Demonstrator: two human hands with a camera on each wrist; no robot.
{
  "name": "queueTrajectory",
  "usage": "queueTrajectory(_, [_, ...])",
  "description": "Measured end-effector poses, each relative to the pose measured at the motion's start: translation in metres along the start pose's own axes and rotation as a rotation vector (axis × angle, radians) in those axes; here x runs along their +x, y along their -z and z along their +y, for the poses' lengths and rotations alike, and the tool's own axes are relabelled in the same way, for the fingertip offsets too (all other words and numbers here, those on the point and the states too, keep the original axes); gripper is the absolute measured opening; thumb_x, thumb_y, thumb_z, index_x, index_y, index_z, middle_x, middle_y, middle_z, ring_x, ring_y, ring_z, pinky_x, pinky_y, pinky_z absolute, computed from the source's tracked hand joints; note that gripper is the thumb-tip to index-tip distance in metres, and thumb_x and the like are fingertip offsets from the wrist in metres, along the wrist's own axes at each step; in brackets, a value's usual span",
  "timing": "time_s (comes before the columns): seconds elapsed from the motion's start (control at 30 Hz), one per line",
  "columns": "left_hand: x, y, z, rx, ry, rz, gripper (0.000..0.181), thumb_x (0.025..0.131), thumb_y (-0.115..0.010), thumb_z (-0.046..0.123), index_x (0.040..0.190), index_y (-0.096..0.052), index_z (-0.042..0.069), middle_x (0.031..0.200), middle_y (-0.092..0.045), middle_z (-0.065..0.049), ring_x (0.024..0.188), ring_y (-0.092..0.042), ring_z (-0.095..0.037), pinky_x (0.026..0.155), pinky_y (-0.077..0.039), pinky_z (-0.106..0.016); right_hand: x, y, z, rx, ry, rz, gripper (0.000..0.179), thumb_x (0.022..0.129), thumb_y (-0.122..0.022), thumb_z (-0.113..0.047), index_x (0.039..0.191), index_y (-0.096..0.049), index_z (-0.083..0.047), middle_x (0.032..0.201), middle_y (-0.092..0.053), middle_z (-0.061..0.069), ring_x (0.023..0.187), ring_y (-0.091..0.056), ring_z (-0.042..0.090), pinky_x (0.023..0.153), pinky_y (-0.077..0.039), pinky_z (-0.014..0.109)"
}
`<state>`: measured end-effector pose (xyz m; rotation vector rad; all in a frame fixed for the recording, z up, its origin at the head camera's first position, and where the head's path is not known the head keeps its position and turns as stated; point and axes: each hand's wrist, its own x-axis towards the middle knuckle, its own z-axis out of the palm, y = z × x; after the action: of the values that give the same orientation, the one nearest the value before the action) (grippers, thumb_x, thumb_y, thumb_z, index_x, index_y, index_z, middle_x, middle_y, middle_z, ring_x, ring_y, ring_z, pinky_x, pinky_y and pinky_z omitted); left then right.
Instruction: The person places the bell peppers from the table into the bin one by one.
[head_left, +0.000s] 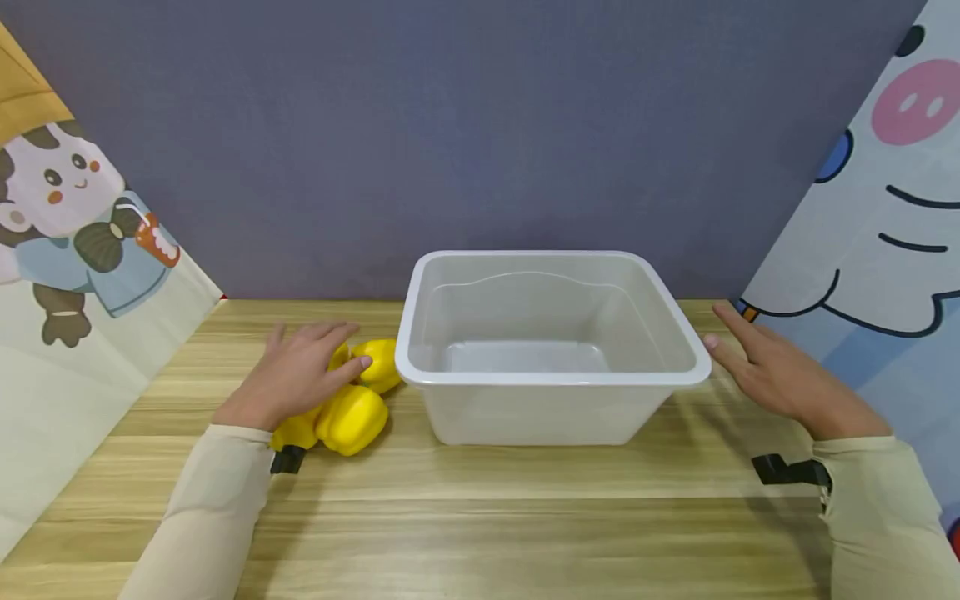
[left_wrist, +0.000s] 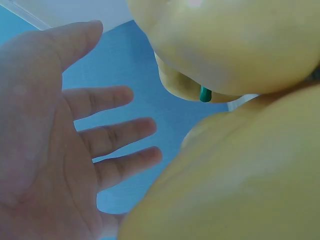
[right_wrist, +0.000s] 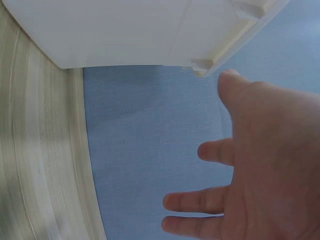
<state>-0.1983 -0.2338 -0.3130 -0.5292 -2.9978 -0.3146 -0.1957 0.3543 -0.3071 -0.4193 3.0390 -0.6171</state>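
Several yellow bell peppers (head_left: 352,419) lie in a cluster left of a white plastic bin (head_left: 525,412). My left hand (head_left: 296,379) hovers over them with fingers spread, hiding part of the cluster. In the left wrist view, the palm (left_wrist: 45,135) faces the yellow peppers (left_wrist: 240,170), and one shows a green stem (left_wrist: 205,94). The bin stands upright with nothing inside. Beside its right end is my right hand (head_left: 780,375), fingers extended and holding nothing. From the right wrist, the thumb (right_wrist: 231,85) appears close to the underside of the bin's rim (right_wrist: 240,37).
The wooden table (head_left: 480,533) runs back to a grey-blue fabric panel (head_left: 480,142). Cartoon-printed sheets flank it, a figure (head_left: 67,192) on the left and a pink pig snout (head_left: 915,102) on the right. Black straps (head_left: 787,471) show at both wrists.
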Motion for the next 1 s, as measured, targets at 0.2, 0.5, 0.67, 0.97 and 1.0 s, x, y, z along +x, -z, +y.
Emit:
queueTrajectory(0.2, [0.001, -0.002, -0.002, 0.014, -0.030, 0.006, 0.061, 0.102, -0.050, 0.052, 0.145, -0.051, 0.009, 0.145, -0.053, -0.017, 0.135, -0.044, -0.040, 0.109, -0.017, -0.072, 0.001, -0.002, 0.000, 0.009, -0.005, 0.009, 0.063, 0.111, -0.033, -0.039, 0.160, -0.013, -0.005, 0.155, -0.020, 0.038, 0.135, -0.020, 0.064, 0.099, -0.022, 0.077])
queueTrajectory(0.5, [0.003, -0.002, -0.002, -0.021, -0.060, 0.003, 0.056, 0.102, -0.053, 0.045, 0.144, -0.053, 0.007, 0.144, -0.052, -0.018, 0.133, -0.047, -0.042, 0.109, -0.033, -0.063, 0.000, -0.004, -0.003, 0.024, 0.035, 0.102, 0.053, 0.111, -0.031, -0.037, 0.146, -0.045, 0.000, 0.137, -0.053, 0.030, 0.124, -0.046, 0.055, 0.092, -0.037, 0.070])
queueTrajectory(0.67, [0.004, -0.003, 0.000, -0.048, -0.067, -0.006, 0.056, 0.102, -0.053, 0.045, 0.144, -0.053, 0.008, 0.145, -0.052, -0.017, 0.133, -0.047, -0.041, 0.107, -0.036, -0.062, -0.004, -0.002, -0.012, 0.132, 0.026, 0.094, 0.054, 0.112, -0.022, -0.037, 0.148, -0.046, -0.004, 0.121, -0.067, 0.021, 0.111, -0.063, 0.039, 0.084, -0.050, 0.057])
queueTrajectory(0.97, [0.002, -0.003, -0.001, -0.054, -0.066, -0.010, 0.052, 0.102, -0.056, 0.040, 0.142, -0.055, 0.007, 0.143, -0.054, -0.016, 0.132, -0.048, -0.040, 0.106, -0.038, -0.061, 0.001, -0.007, -0.027, 0.313, 0.042, 0.096, 0.058, 0.111, -0.021, -0.040, 0.140, -0.053, -0.001, 0.120, -0.066, 0.018, 0.093, -0.063, -0.002, 0.074, -0.055, 0.022])
queueTrajectory(1.0, [0.002, -0.003, -0.001, -0.056, -0.067, -0.009, 0.052, 0.102, -0.056, 0.039, 0.142, -0.055, 0.007, 0.143, -0.054, -0.016, 0.132, -0.048, -0.040, 0.106, -0.038, -0.061, 0.001, -0.009, -0.028, 0.312, 0.051, 0.104, 0.058, 0.111, -0.021, -0.039, 0.139, -0.054, -0.001, 0.119, -0.066, 0.017, 0.093, -0.063, -0.001, 0.074, -0.055, 0.022])
